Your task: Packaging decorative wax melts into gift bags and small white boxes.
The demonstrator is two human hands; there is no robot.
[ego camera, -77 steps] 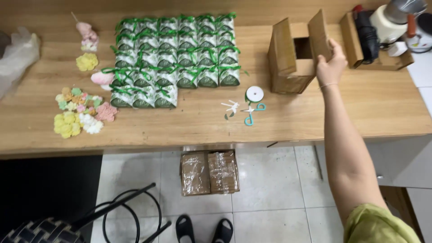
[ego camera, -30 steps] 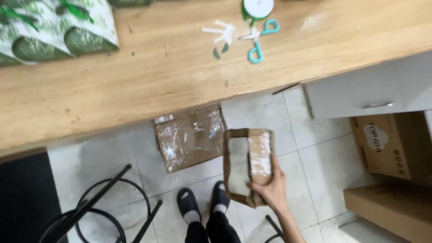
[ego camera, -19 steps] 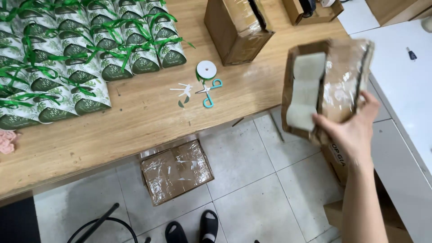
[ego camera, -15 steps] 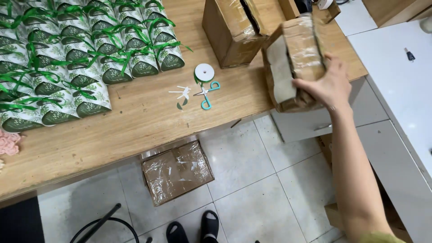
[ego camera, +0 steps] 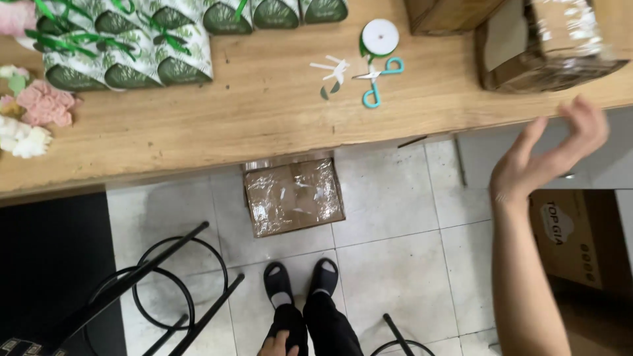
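My right hand (ego camera: 550, 155) hangs open in the air just off the table's front edge, fingers spread, holding nothing. Just beyond it, a brown cardboard box wrapped in clear plastic (ego camera: 550, 43) rests on the wooden table (ego camera: 264, 125) at the right end. A second plastic-wrapped box (ego camera: 293, 196) lies on the tiled floor under the table edge, in front of my feet. Only a sliver of my left hand (ego camera: 275, 344) shows at the bottom edge, against my leg.
Teal scissors (ego camera: 376, 84), a white ribbon spool (ego camera: 380, 34) and paper scraps lie mid-table. Green-and-white gift boxes (ego camera: 128, 59) and paper flowers (ego camera: 36, 112) fill the left. A black stool (ego camera: 155, 290) stands at lower left, a printed carton (ego camera: 573, 237) on the floor at right.
My right hand lifted a wrapped box from the floor, set it on the table's right end, and has now let go and drawn back.
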